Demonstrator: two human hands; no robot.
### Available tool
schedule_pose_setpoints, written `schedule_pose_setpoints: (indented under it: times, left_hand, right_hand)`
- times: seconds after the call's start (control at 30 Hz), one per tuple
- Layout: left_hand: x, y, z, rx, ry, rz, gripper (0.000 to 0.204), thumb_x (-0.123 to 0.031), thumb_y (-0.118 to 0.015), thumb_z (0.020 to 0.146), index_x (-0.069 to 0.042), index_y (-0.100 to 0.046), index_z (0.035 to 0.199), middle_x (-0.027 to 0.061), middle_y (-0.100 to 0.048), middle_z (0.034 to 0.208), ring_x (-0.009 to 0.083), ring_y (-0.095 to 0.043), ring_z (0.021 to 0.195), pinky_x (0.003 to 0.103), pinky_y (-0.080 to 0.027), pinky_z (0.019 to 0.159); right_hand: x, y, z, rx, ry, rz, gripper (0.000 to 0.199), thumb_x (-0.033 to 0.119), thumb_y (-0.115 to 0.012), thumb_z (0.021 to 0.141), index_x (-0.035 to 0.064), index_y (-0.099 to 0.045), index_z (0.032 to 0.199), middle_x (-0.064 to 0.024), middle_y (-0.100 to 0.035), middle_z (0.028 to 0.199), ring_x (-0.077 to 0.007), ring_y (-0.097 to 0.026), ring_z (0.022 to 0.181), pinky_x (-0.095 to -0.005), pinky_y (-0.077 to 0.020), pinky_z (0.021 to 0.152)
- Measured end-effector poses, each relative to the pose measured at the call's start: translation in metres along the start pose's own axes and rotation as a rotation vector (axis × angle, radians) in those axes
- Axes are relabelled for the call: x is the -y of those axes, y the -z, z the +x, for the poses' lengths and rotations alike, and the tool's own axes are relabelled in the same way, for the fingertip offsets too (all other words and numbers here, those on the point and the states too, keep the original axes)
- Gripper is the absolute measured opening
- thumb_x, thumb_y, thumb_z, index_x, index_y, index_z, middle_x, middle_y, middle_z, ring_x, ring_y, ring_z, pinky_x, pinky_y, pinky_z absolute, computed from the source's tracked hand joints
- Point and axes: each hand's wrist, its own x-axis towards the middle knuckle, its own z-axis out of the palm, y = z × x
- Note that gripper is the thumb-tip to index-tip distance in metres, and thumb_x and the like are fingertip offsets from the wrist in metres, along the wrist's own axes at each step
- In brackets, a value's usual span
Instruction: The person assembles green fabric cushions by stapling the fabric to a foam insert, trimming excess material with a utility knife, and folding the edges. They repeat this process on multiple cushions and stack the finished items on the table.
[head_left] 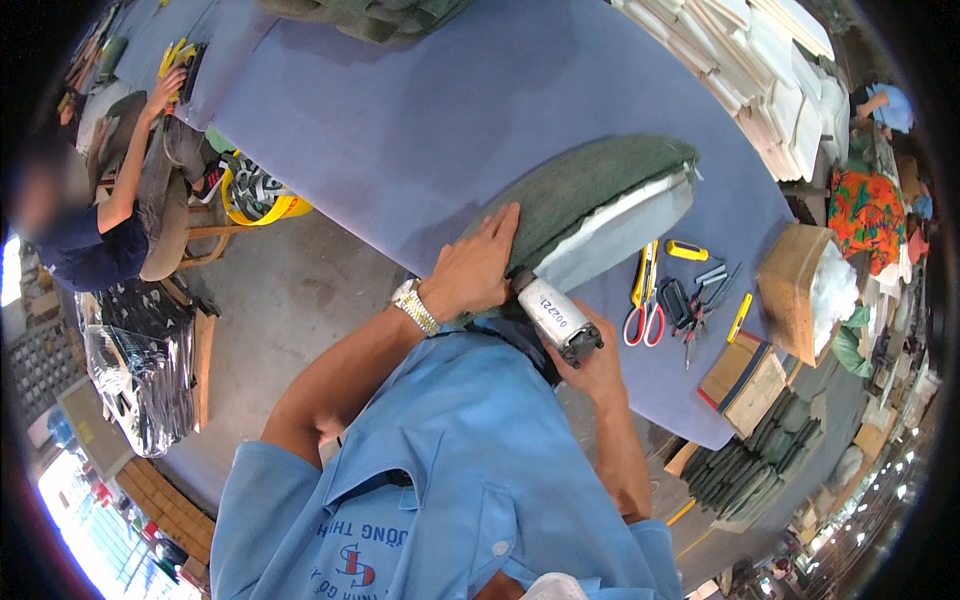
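Note:
A long padded panel covered in dark green fabric [585, 180] stands tilted on the blue-covered table [390, 140], its pale underside facing right. My left hand [472, 268] grips its near end, fingers lying over the green cloth and thumb hidden. Closed around a white and black staple gun [553, 312] is my right hand [592, 358]. The gun's nose is close to the panel's near lower edge; whether they touch, I cannot tell.
Right of the panel lie red-handled scissors [644, 312], a yellow cutter [740, 318], a small yellow tool [687, 250] and pliers [690, 335]. A cardboard box [790, 290] holds white stuffing. Left, a co-worker [110, 210] sits near a yellow basket [290, 207]. White panels [775, 110] are stacked far right.

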Motion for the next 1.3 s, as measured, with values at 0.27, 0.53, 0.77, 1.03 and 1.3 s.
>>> schedule_pose_setpoints:
  times: [0.27, 0.53, 0.77, 1.03, 1.3]
  left_hand:
    - [-0.012, 0.014, -0.003, 0.116, 0.013, 0.052, 0.112, -0.012, -0.073, 0.077, -0.005, -0.003, 0.164, 0.0287, -0.023, 0.166, 0.0456, -0.035, 0.148, 0.053, -0.052, 0.103]
    - [0.004, 0.044, -0.029, -0.017, -0.398, -0.214, 0.093, -0.026, -0.077, 0.084, -0.005, -0.028, 0.160, 0.0283, -0.038, 0.156, 0.0428, -0.046, 0.140, 0.046, -0.041, 0.115]
    - [-0.104, 0.185, -0.091, 0.079, -1.291, -1.089, 0.043, -0.029, -0.080, 0.090, 0.003, -0.074, 0.118, 0.0092, -0.073, 0.089, 0.0190, -0.066, 0.082, 0.035, -0.052, 0.076]
    - [-0.169, 0.194, -0.097, 0.500, -1.754, -1.288, 0.057, -0.040, -0.079, 0.089, 0.012, -0.073, 0.114, 0.0211, -0.075, 0.100, 0.0116, -0.059, 0.060, 0.025, -0.044, 0.048]
    - [-0.181, 0.187, -0.097, 0.546, -1.854, -1.437, 0.052, -0.036, -0.080, 0.089, 0.012, -0.075, 0.109, 0.0111, -0.068, 0.072, 0.0125, -0.058, 0.058, 0.025, -0.047, 0.050]
  right_hand:
    - [-0.008, -0.022, -0.002, -0.087, -0.044, 0.032, 0.038, 0.002, -0.075, 0.073, -0.0030, -0.067, 0.110, -0.0208, -0.073, 0.097, -0.0338, -0.073, 0.092, -0.0382, -0.0554, 0.084]
    - [-0.020, -0.025, 0.009, -0.127, -0.042, 0.066, 0.035, 0.007, -0.075, 0.078, -0.0045, -0.068, 0.110, -0.0185, -0.073, 0.094, -0.0287, -0.072, 0.087, -0.0403, -0.0554, 0.080]
    - [0.010, -0.005, 0.005, -0.096, 0.210, 0.003, 0.031, 0.019, -0.078, 0.088, -0.0036, -0.069, 0.108, -0.0122, -0.072, 0.093, -0.0201, -0.066, 0.084, -0.0369, -0.0535, 0.075]
    - [-0.006, -0.018, 0.006, -0.077, 0.012, -0.003, 0.032, 0.019, -0.079, 0.087, -0.0037, -0.070, 0.106, -0.0128, -0.073, 0.093, -0.0209, -0.068, 0.084, -0.0380, -0.0541, 0.075]
    - [-0.011, -0.022, 0.008, -0.079, -0.034, 0.014, 0.032, 0.019, -0.081, 0.085, -0.0038, -0.071, 0.105, -0.0134, -0.075, 0.093, -0.0217, -0.070, 0.085, -0.0390, -0.0547, 0.075]
